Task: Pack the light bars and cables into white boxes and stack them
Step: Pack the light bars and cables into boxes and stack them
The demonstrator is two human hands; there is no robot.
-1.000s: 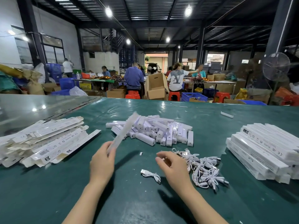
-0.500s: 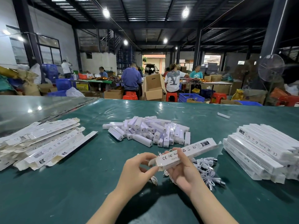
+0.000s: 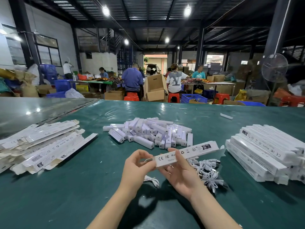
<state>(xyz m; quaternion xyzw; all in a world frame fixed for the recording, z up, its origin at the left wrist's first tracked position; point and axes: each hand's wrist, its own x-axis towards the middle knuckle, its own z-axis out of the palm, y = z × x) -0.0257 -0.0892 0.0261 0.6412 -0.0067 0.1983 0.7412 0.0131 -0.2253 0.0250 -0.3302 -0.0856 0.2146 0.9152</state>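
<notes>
**Fingers (image 3: pixel 179 156) of both hands on one box (image 3: pixel 196 149)**

My right hand (image 3: pixel 181 176) grips the box from below, toward its left half. The thumb lies across the printed face and the other fingers curl under it. My left hand (image 3: pixel 136 167) meets the box's left end, thumb and forefinger curled in a pinch there; whether they hold a flap or the end itself I cannot tell. The box is off the counter (image 3: pixel 66 195), held low over it. It is long, narrow and tilted, so its right end rides higher and farther from me. That right end stands open, with a flap sticking out.

Beyond the box lies a loose heap of bars (image 3: pixel 148 132), short white pieces piled crosswise near the counter's middle. Just right of my right hand, partly hidden by it, sits a tangle of cables (image 3: pixel 207 169), white and bundled. One cable (image 3: pixel 152 180) lies apart from the tangle, on the counter between my two hands.

To my left is a sprawling pile of flat boxes (image 3: pixel 44 146), overlapping one another. To my right is a stack (image 3: pixel 264 152) of made-up boxes laid side by side in layers. A small white piece (image 3: pixel 226 116) lies alone farther back on the right.

Past the counter's far edge, people (image 3: pixel 132 80) sit among cartons (image 3: pixel 155 90), blue crates (image 3: pixel 194 98) and red stools (image 3: pixel 173 96).
</notes>
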